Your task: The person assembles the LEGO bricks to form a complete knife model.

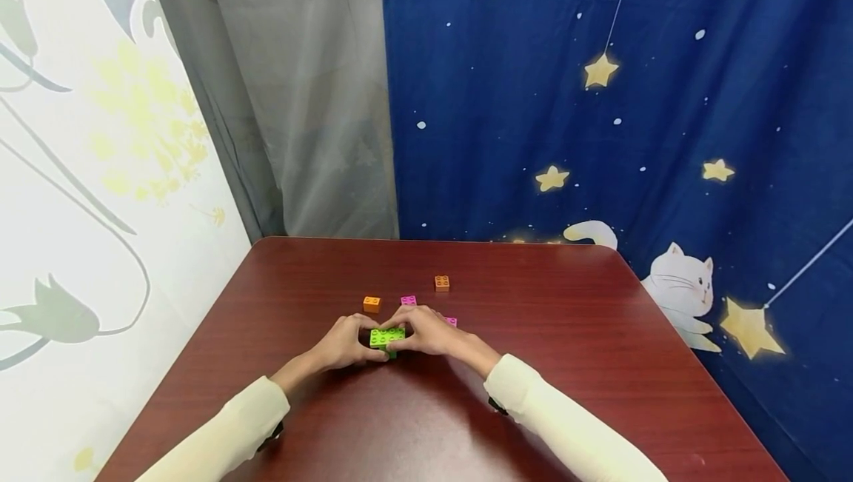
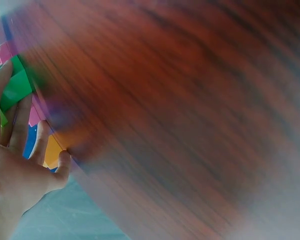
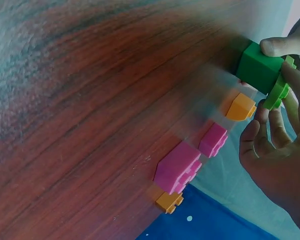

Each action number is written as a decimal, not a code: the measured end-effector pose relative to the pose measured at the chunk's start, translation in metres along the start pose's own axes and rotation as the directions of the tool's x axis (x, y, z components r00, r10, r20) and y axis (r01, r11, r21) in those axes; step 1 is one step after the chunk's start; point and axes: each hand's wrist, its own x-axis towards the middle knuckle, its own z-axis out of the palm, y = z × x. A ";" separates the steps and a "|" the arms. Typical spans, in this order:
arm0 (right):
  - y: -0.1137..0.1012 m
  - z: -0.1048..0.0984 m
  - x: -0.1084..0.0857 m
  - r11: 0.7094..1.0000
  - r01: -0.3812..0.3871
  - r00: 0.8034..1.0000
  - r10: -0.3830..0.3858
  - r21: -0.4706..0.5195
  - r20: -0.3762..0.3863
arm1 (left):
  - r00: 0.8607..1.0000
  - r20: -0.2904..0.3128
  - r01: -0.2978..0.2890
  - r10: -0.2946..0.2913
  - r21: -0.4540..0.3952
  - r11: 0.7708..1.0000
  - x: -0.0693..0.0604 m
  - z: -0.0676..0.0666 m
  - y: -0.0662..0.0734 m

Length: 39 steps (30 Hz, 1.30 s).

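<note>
Clearly the key relation is closeness: a lime-green, studded plastic brick (image 1: 382, 336) sits directly between the two hands, its long axis running roughly from one hand across to the other. Neither hand is nearer, as both are at the work. Against the lime brick's unstudded side is a smooth-sided, darker green plastic block (image 3: 260, 70); whether the two are fully pressed together I cannot tell.

The left hand (image 1: 346, 342) appears to pinch the darker block from its side, thumb towards the person. The right hand (image 1: 429, 329) pinches the lime brick from the opposite side, its other fingers curved beyond it.

Just beyond the left hand's fingers, on the dark red-brown wooden worktop (image 1: 546, 297), stands a small orange studded brick (image 1: 372, 304). Past the right hand's fingers are a magenta studded brick (image 1: 409, 300), a second magenta brick (image 1: 451, 321) partly hidden and, farthest out, a brownish-orange four-stud brick (image 1: 442, 283).
</note>
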 end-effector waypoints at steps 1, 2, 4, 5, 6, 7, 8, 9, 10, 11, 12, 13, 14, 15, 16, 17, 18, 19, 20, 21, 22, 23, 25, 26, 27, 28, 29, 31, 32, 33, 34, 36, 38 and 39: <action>0.000 0.000 0.000 1.000 0.001 1.000 -0.001 0.000 -0.002 | 1.000 -0.002 -0.001 0.001 -0.001 1.000 0.000 0.000 0.000; 0.001 0.000 0.000 1.000 0.002 1.000 -0.002 -0.003 -0.004 | 1.000 -0.003 -0.006 0.006 -0.001 1.000 0.000 0.000 0.000; 0.002 0.001 -0.001 1.000 0.002 1.000 -0.002 -0.004 -0.008 | 1.000 -0.002 -0.010 0.010 -0.003 1.000 0.000 0.001 0.000; 0.002 0.002 -0.001 1.000 0.002 1.000 -0.002 -0.007 -0.010 | 1.000 0.000 -0.012 0.012 -0.002 1.000 0.000 0.001 0.000; 0.002 0.003 -0.002 1.000 0.000 1.000 0.000 -0.012 -0.012 | 1.000 0.001 -0.014 0.014 0.000 1.000 -0.001 0.001 0.000; 0.002 0.004 -0.002 1.000 -0.002 1.000 0.002 -0.018 -0.014 | 1.000 -0.001 -0.016 0.016 0.002 1.000 -0.001 0.001 0.000; 0.002 0.005 -0.002 1.000 -0.005 1.000 0.005 -0.023 -0.016 | 1.000 -0.001 -0.019 0.019 0.008 1.000 -0.002 0.001 0.000; 0.001 0.006 -0.003 1.000 -0.009 1.000 0.008 -0.027 -0.019 | 1.000 -0.002 -0.019 0.019 0.011 1.000 -0.002 0.000 0.001; 0.001 0.007 -0.003 0.999 -0.013 1.000 0.012 -0.032 -0.022 | 1.000 -0.005 -0.020 0.020 0.013 1.000 -0.002 0.000 0.001; 0.000 0.007 -0.003 0.999 -0.017 1.000 0.016 -0.037 -0.027 | 1.000 -0.011 -0.023 0.023 0.016 1.000 -0.003 -0.001 0.001; 0.000 0.007 -0.003 0.999 -0.021 0.999 0.020 -0.038 -0.031 | 1.000 -0.015 -0.024 0.024 0.019 1.000 -0.003 -0.001 0.001; -0.001 0.008 -0.004 0.999 -0.024 0.999 0.022 -0.038 -0.035 | 0.999 -0.021 -0.029 0.029 0.021 0.999 -0.003 -0.002 0.002; -0.001 0.008 -0.004 0.999 -0.028 0.999 0.027 -0.036 -0.039 | 0.999 -0.024 -0.031 0.031 0.023 0.999 -0.003 -0.002 0.002; -0.002 0.009 -0.005 0.999 -0.032 0.999 0.030 -0.036 -0.042 | 0.999 -0.028 -0.033 0.033 0.023 0.999 -0.004 -0.002 0.002; -0.002 0.009 -0.005 0.999 -0.035 0.998 0.033 -0.034 -0.046 | 0.999 -0.029 -0.036 0.037 0.028 0.999 -0.004 -0.002 0.002; -0.002 0.009 -0.006 0.999 -0.037 0.998 0.036 -0.033 -0.049 | 0.999 -0.029 -0.043 0.044 0.032 0.999 -0.004 -0.002 0.002; -0.002 0.009 -0.007 0.999 -0.040 0.998 0.038 -0.033 -0.052 | 0.999 -0.026 -0.045 0.045 0.034 0.998 -0.004 -0.002 0.001; -0.002 0.009 -0.007 0.999 -0.041 0.998 0.040 -0.033 -0.055 | 0.998 -0.026 -0.052 0.052 0.035 0.998 -0.004 -0.002 0.001; -0.002 0.009 -0.008 0.999 -0.042 0.997 0.040 -0.034 -0.060 | 0.998 -0.022 -0.052 0.052 0.034 0.998 -0.003 -0.002 0.001; -0.002 0.008 -0.008 0.999 -0.041 0.997 0.039 -0.036 -0.065 | 0.998 -0.021 -0.058 0.059 0.035 0.998 -0.003 -0.002 0.001; -0.002 0.008 -0.008 0.999 -0.039 0.997 0.037 -0.037 -0.070 | 0.998 -0.019 -0.064 0.065 0.034 0.997 -0.003 -0.002 0.000; -0.002 0.008 -0.008 0.999 -0.037 0.997 0.035 -0.037 -0.075 | 0.997 -0.019 -0.068 0.069 0.031 0.997 -0.003 -0.002 0.000; -0.001 0.008 -0.009 0.999 -0.030 0.996 0.027 -0.037 -0.085 | 0.997 -0.022 -0.080 0.080 0.034 0.996 -0.003 -0.003 0.000; -0.001 0.009 -0.008 0.999 -0.026 0.996 0.023 -0.037 -0.090 | 0.997 -0.020 -0.080 0.080 0.032 0.996 -0.003 -0.003 0.000; -0.001 0.009 -0.008 0.999 -0.024 0.995 0.020 -0.040 -0.093 | 0.996 -0.022 -0.085 0.085 0.028 0.996 -0.003 -0.004 0.000; -0.001 0.009 -0.009 0.999 -0.020 0.995 0.015 -0.042 -0.096 | 0.996 -0.018 -0.082 0.083 0.021 0.996 -0.003 -0.005 0.000; -0.001 0.010 -0.009 0.999 -0.016 0.995 0.011 -0.043 -0.100 | 0.996 -0.016 -0.082 0.083 0.016 0.996 -0.003 -0.005 0.000; -0.001 0.011 -0.009 0.999 -0.011 0.994 0.005 -0.049 -0.107 | 0.997 -0.013 -0.080 0.081 0.007 0.997 -0.004 -0.006 0.000; 0.000 0.011 -0.009 0.999 -0.007 0.994 0.001 -0.048 -0.111 | 0.998 -0.010 -0.068 0.068 -0.002 0.998 -0.004 -0.007 0.000; 0.000 0.012 -0.009 0.999 -0.002 0.993 -0.003 -0.043 -0.114 | 0.998 -0.008 -0.065 0.065 -0.005 0.998 -0.004 -0.007 0.000; 0.000 0.012 -0.009 1.000 0.002 0.993 -0.005 -0.030 -0.118 | 0.998 -0.006 -0.059 0.059 -0.006 0.998 -0.005 -0.008 0.000; 0.001 0.013 -0.009 1.000 0.005 0.993 -0.005 0.001 -0.122 | 0.998 -0.003 -0.057 0.057 -0.008 0.998 -0.007 -0.008 0.000; 0.003 0.013 -0.010 1.000 0.007 0.992 -0.003 0.030 -0.127 | 0.998 -0.002 -0.057 0.057 -0.023 0.998 -0.008 -0.008 0.001; 0.003 0.013 -0.010 0.999 0.003 0.992 0.002 0.041 -0.129 | 0.998 -0.005 -0.064 0.064 -0.031 0.997 -0.008 -0.008 0.002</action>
